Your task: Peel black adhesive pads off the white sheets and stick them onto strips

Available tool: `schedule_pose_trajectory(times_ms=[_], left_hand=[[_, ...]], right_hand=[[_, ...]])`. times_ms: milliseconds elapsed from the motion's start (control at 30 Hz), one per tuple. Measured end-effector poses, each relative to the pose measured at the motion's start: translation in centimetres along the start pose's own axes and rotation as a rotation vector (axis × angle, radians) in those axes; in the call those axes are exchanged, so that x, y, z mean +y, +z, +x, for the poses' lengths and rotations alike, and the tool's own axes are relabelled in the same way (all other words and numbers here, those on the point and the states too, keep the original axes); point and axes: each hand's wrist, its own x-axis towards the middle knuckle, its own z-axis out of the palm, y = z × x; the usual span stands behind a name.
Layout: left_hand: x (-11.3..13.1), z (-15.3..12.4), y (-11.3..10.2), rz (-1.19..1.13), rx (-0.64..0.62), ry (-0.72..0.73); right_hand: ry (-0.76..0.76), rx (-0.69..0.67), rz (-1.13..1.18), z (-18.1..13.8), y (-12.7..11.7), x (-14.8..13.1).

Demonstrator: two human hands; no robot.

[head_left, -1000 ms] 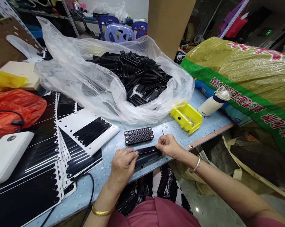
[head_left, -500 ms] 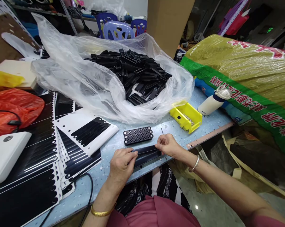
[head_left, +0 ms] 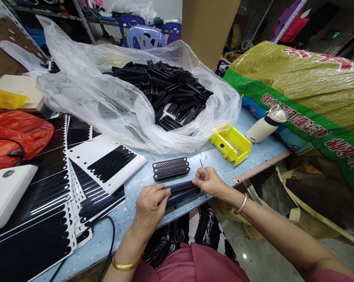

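Note:
Near the front edge of the table, a dark adhesive strip [head_left: 178, 187] is stretched between my two hands. It lies along a flat black piece [head_left: 182, 196]. My left hand [head_left: 151, 201] is closed on the strip's left end, thumb and fingers pressing it down onto the piece. At the other end, my right hand [head_left: 207, 181] pinches the strip between thumb and fingers. A thin dark pointed tip [head_left: 201, 162] shows just above the right fingers; whether the hand holds it I cannot tell. Just behind the strip rests a black textured block [head_left: 171, 168] with round metal spots at its ends.
A clear plastic bag [head_left: 106, 117] full of black comb-like pieces [head_left: 171, 88] lies behind. To the right are a yellow bin [head_left: 231, 145] with small metal parts and a white bottle [head_left: 260, 127]. Black-striped adhesive sheets [head_left: 112, 160], a cable [head_left: 113, 231] and a red bag [head_left: 20, 135] lie left.
Both hands stay in nearly the same place on the strip. The whole view has shifted very slightly; nothing else has visibly moved.

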Motion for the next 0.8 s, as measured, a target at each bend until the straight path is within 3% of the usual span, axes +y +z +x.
schedule_pose_trajectory(times_ms=[400,800], left_hand=[[-0.17,-0.03,-0.12,-0.002,-0.013,0.005],[-0.08,0.08,-0.15,-0.014,0.000,0.003]], right_hand=[[-0.092,0.045,-0.099,-0.02,0.16,0.89],[-0.053,0.052,-0.074,-0.05,0.23,0.97]])
